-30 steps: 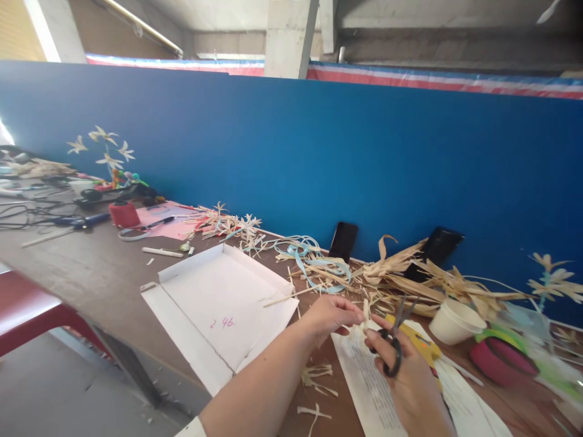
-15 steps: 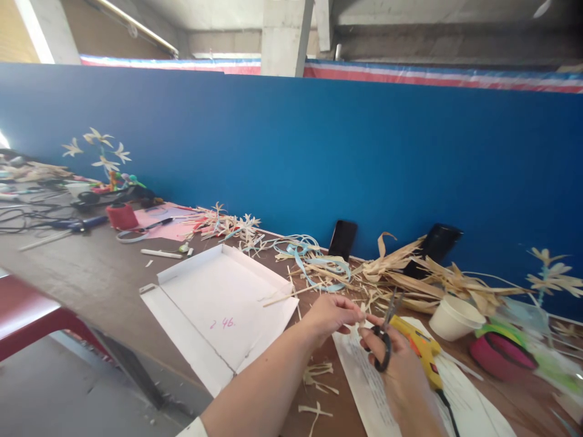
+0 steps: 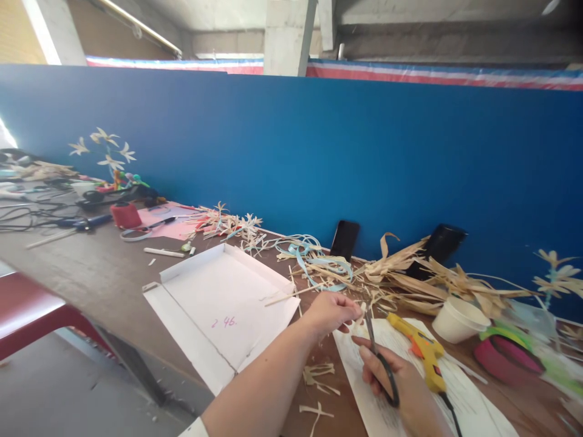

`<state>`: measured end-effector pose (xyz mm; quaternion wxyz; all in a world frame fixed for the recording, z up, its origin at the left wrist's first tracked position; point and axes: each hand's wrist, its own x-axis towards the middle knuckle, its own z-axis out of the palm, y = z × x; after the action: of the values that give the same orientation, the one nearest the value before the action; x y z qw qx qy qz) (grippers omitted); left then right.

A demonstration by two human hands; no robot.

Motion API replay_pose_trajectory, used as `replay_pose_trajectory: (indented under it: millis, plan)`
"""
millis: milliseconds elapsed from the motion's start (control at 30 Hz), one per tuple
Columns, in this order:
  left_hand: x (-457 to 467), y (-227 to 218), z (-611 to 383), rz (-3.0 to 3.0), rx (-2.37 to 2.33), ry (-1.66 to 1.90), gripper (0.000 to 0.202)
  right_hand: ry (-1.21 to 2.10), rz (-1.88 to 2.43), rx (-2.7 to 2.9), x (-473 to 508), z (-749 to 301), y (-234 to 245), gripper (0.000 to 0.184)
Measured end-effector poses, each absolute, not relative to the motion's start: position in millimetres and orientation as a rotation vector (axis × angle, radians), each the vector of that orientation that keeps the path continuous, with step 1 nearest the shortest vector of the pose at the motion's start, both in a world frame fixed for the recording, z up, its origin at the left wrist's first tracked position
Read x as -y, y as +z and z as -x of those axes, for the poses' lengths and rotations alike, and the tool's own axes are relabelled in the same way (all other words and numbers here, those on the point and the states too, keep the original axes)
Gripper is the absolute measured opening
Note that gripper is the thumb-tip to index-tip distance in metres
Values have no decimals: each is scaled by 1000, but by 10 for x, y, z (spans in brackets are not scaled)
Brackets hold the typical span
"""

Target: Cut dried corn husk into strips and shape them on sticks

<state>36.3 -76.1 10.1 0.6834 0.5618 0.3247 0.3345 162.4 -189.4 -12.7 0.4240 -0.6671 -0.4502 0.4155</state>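
Note:
Between the fingertips of my left hand point(image 3: 334, 312) I pinch a small pale strip of husk point(image 3: 363, 308), partly hidden by the fingers. My right hand point(image 3: 396, 379) is closed around the black handles of a pair of scissors point(image 3: 385, 364). The blades point up and away, close beside the pale strip. Whether they touch it I cannot tell. Under my right hand lie printed paper sheets point(image 3: 353, 358). A yellow glue gun point(image 3: 421, 349) rests on them, just right of the scissors.
An open white box lid point(image 3: 214, 297) lies left of my hands. Dried husks point(image 3: 405, 273), blue ribbon point(image 3: 305, 264) and a phone point(image 3: 344, 238) line the blue partition point(image 3: 291, 158). At the right stand a white cup point(image 3: 460, 318) and a pink pouch point(image 3: 505, 355). Husk scraps point(image 3: 319, 370) lie nearby.
My right hand has moved down and slightly away from the left, and the scissors have turned so their blades lie by the pale strip. My left hand has hardly moved.

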Motion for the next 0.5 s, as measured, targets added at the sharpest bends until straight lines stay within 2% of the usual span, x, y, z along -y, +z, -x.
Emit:
replay_pose_trajectory:
  millis: [500]
  plan:
    - [752, 84, -362, -1200, -719, 715, 22, 983, 1765, 1142, 1887, -1603, -133, 56]
